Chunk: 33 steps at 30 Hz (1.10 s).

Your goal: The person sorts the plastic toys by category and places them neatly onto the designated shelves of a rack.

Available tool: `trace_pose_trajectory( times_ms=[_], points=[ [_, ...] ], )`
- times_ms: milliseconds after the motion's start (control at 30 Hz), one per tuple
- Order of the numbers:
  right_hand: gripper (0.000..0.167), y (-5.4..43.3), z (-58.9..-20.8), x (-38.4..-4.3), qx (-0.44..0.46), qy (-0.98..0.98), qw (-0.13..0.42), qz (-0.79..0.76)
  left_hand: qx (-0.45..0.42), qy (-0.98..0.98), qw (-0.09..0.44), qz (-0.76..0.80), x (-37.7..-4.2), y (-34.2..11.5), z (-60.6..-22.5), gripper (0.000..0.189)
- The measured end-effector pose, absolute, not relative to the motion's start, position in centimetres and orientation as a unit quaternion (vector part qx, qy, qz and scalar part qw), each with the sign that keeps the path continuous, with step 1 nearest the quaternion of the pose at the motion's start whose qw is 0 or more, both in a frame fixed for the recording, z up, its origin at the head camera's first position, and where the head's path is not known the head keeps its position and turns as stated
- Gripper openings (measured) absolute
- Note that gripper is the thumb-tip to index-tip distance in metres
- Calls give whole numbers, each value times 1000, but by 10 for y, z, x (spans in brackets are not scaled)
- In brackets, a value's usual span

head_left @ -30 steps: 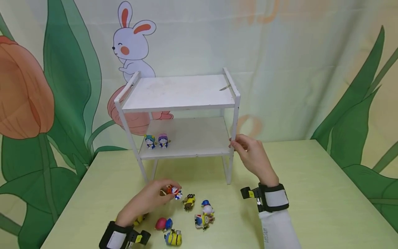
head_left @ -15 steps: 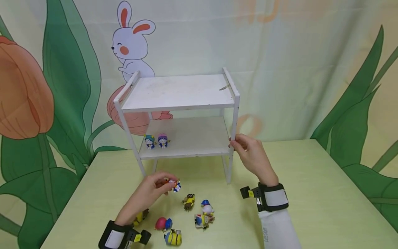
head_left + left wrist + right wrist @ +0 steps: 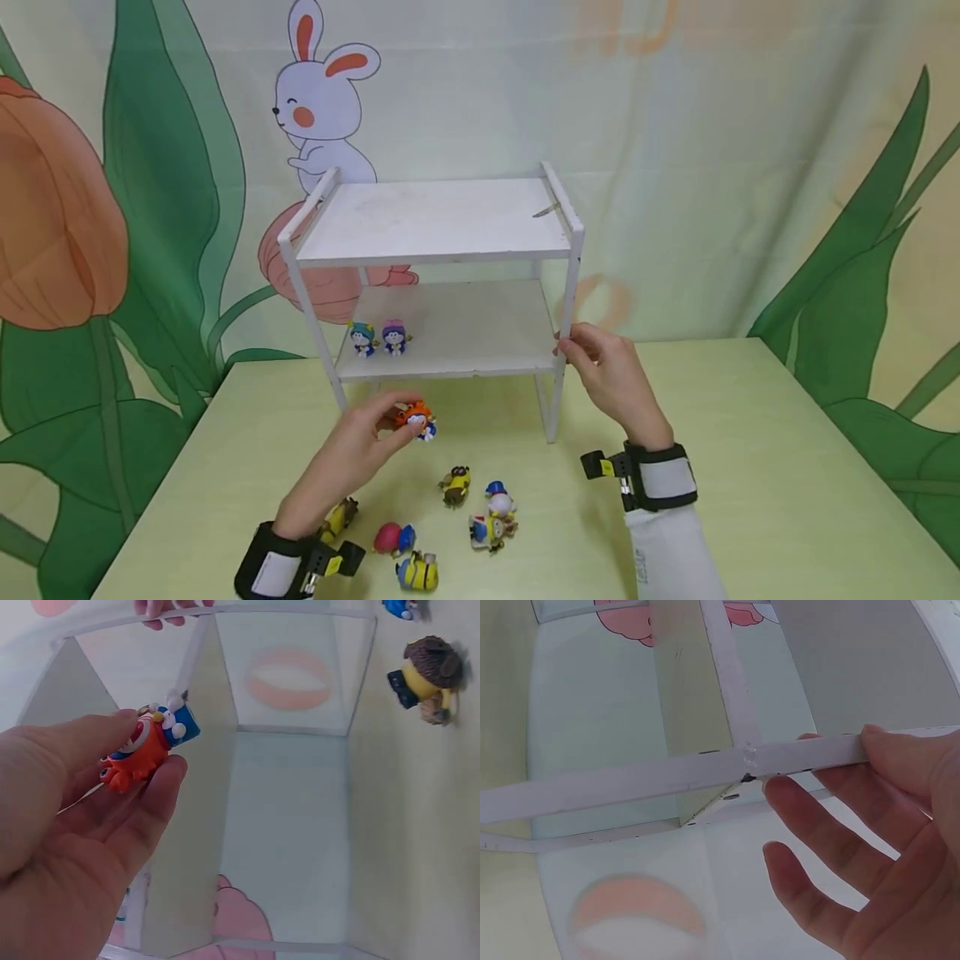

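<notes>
My left hand (image 3: 357, 446) pinches a small toy figurine (image 3: 417, 419) with an orange hat, holding it above the table just in front of the shelf's lower board. In the left wrist view, the figurine (image 3: 146, 746) sits between thumb and fingertips, its blue and white body pointing away from the palm. My right hand (image 3: 611, 375) grips the right front post of the white two-tier shelf (image 3: 435, 218). The right wrist view shows thumb and fingers around that post (image 3: 810, 756). Two similar figurines, one green-hatted (image 3: 363, 340) and one purple-hatted (image 3: 394, 337), stand at the lower board's left end.
Several figurines lie on the table in front: a yellow and brown one (image 3: 454, 486), a white one with a blue hat (image 3: 499, 500), a blue and yellow one (image 3: 489, 532), a pink and blue one (image 3: 394, 538), and yellow ones (image 3: 417, 572). A patterned cloth (image 3: 697, 167) hangs behind.
My left hand has lifted the orange-hatted figurine up from the table toward the shelf, and its front has turned into view. The right hand stays on the post.
</notes>
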State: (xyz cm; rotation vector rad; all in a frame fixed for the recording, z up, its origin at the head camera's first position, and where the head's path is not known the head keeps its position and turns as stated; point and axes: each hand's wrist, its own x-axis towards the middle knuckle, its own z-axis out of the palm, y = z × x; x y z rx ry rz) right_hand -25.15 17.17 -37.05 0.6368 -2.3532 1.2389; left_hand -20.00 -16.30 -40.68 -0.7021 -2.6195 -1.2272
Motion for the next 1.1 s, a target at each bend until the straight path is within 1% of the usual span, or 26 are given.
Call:
trace_pose_trajectory(
  times_ms=[167, 300, 400, 533, 867, 1100],
  points=[
    [18, 171, -372, -249, 231, -838, 193, 456, -244, -879, 115, -394, -197, -169, -397, 32],
    [18, 171, -373, -249, 228, -839, 196, 454, -259, -877, 138, -380, -199, -173, -388, 30],
    [17, 172, -375, -250, 227, -839, 196, 454, -278, -874, 161, -364, -204, -172, -376, 30],
    [16, 173, -376, -250, 230, -839, 201, 451, -298, -876, 178, -334, -212, -167, -357, 32],
    [17, 175, -375, -250, 227, -842, 198, 448, -339, -882, 185, -270, -240, -149, -322, 31],
    [17, 174, -373, -253, 226, -843, 198, 446, -359, -882, 178, -247, -262, -142, -304, 23]
  ],
)
